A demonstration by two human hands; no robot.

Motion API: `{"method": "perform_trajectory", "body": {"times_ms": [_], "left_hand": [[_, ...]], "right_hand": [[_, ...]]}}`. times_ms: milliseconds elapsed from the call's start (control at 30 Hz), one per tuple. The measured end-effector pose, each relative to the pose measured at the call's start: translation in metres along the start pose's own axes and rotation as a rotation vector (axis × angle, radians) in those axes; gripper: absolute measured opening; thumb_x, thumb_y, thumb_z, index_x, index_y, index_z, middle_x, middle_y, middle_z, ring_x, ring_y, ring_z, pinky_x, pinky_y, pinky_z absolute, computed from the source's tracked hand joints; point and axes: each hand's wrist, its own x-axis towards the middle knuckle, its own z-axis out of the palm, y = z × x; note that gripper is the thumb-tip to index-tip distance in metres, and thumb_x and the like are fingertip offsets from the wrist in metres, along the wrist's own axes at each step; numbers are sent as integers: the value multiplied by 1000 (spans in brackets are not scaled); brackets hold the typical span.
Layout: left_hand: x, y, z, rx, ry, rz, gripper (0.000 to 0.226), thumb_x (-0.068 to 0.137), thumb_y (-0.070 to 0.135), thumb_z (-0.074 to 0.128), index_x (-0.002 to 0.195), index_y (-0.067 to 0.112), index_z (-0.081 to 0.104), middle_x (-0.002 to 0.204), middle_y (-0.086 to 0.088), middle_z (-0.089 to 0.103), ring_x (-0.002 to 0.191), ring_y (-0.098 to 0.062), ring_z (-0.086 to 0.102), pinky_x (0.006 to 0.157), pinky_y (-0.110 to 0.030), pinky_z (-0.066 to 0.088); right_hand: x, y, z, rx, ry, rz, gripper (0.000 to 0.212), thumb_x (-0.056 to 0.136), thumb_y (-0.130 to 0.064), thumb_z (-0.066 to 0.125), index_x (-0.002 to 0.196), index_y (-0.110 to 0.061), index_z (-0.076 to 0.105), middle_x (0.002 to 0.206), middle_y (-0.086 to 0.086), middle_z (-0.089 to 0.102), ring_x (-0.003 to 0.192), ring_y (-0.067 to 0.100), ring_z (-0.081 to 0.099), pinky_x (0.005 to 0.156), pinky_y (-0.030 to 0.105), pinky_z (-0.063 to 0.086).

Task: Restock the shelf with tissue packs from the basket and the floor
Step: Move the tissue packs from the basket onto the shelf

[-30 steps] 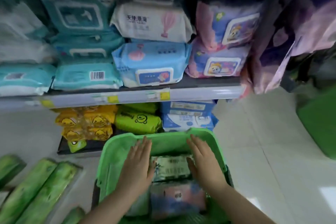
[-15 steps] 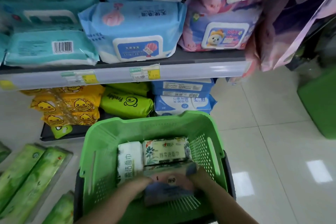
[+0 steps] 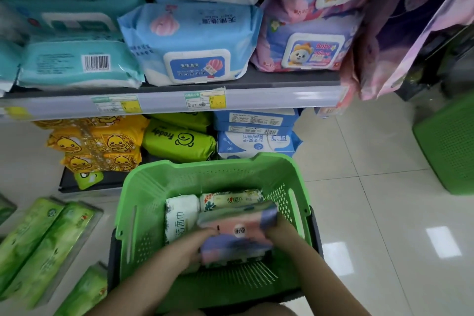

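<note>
Both hands clamp 1 pink-and-blue tissue pack inside the green basket.

The shelf (image 3: 256, 100) spans the top, from 9 to 3 o'clock, stacked with wipe packs. The green basket (image 3: 179, 177) sits at 6 o'clock on the floor, with green tissue packs (image 3: 43, 246) lying at 8 o'clock beside it. In the basket, the pink-and-blue tissue pack (image 3: 237, 232) lies between the hands: left hand (image 3: 191, 246) grips its 9 o'clock end, right hand (image 3: 278, 232) its 3 o'clock end. 2 white packs (image 3: 180, 213) lie at 11 o'clock of it.
</note>
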Motion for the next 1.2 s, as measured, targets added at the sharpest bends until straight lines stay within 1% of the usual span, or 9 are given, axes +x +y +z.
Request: {"method": "perform_trajectory", "body": {"times_ms": [133, 267, 467, 667, 800, 900, 1000, 1100, 1200], "left_hand": [[-56, 22, 2, 30, 10, 193, 31, 87, 6, 56, 115, 14, 46, 99, -8, 64, 85, -17, 61, 61, -30, 56], [-118, 37, 6, 18, 47, 427, 20, 88, 6, 54, 104, 18, 49, 90, -1, 60, 79, -12, 55, 62, -24, 40], [-218, 46, 9, 92, 80, 769, 62, 73, 18, 66, 128, 23, 40, 120, -1, 56, 104, -14, 52, 67, -18, 42], [-317, 43, 14, 113, 61, 1068, 46, 87, 3, 55, 118, 36, 43, 103, 22, 57, 90, 12, 49, 64, -1, 39], [-378, 43, 19, 77, 96, 1253, 53, 88, 11, 57, 124, 44, 40, 113, 30, 53, 102, 12, 48, 82, -9, 37], [-410, 48, 19, 114, 161, 1325, 75, 81, 31, 66, 140, 47, 25, 141, 19, 41, 129, -7, 41, 111, -36, 30], [-438, 62, 22, 131, 204, 1457, 75, 84, 29, 63, 142, 48, 20, 146, 22, 33, 133, -6, 35, 113, -41, 28], [-459, 84, 29, 136, 199, 1559, 73, 86, 21, 60, 141, 49, 21, 137, 28, 42, 124, 3, 42, 103, -30, 36], [-469, 113, 37, 170, 217, 1638, 67, 87, 12, 58, 135, 49, 30, 118, 25, 55, 99, 12, 56, 80, -11, 46]], "right_hand": [[-35, -15, -28, 240, 187, 23, 38, 73, 0, 44, 111, -1, 50, 94, 15, 60, 74, 23, 56, 58, 27, 46], [-89, -36, -57, 347, 345, -119, 60, 50, -12, 38, 108, -7, 52, 89, 11, 59, 80, 27, 57, 61, 29, 44], [-186, -64, -94, 489, 485, -386, 44, 68, 10, 45, 102, -17, 50, 86, -3, 60, 80, 19, 58, 62, 21, 46], [-266, -76, -121, 482, 667, -567, 51, 70, 12, 50, 104, -27, 48, 102, 3, 60, 93, 20, 57, 72, 27, 45], [-314, -93, -140, 510, 769, -753, 63, 72, 13, 48, 101, -44, 48, 105, -9, 60, 97, 0, 57, 79, 19, 49], [-347, -107, -157, 585, 801, -921, 56, 81, 5, 49, 110, -43, 49, 109, -15, 61, 93, -13, 56, 73, 6, 46], [-363, -120, -176, 638, 812, -1026, 55, 86, 6, 51, 119, -38, 49, 107, -23, 63, 93, -14, 58, 74, 6, 46], [-368, -136, -198, 680, 805, -1099, 58, 76, -2, 53, 125, -34, 48, 110, -24, 62, 96, -14, 58, 73, 4, 44], [-366, -152, -225, 694, 814, -1150, 68, 68, -10, 49, 134, -30, 44, 123, -17, 59, 108, -9, 56, 82, 9, 44]]}}
